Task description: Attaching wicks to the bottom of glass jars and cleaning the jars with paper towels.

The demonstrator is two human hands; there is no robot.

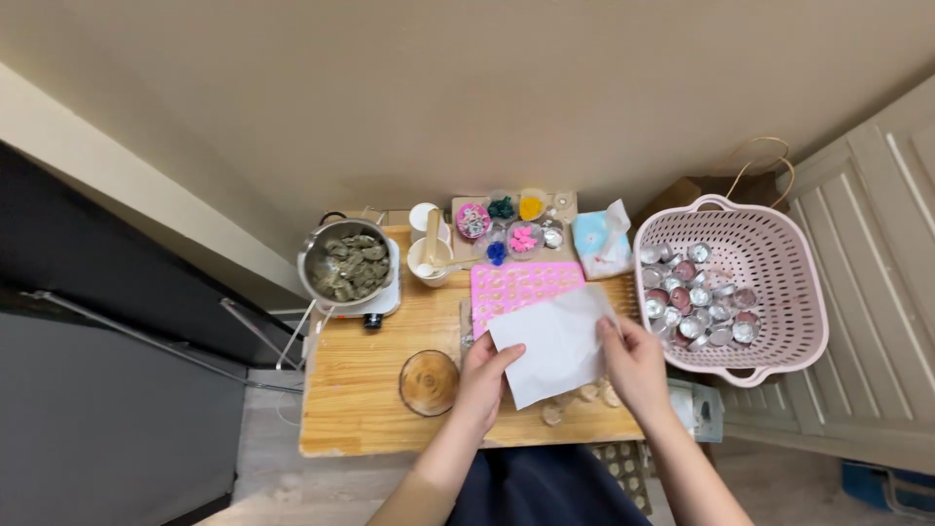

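Left hand (484, 375) and right hand (633, 362) low over wooden table (355, 385), each grip pinching white paper sheet (553, 343) edges

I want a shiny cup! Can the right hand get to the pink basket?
Probably yes. The right hand holds the white sheet with the left hand, but the pink basket sits open-topped right beside it, nothing between.
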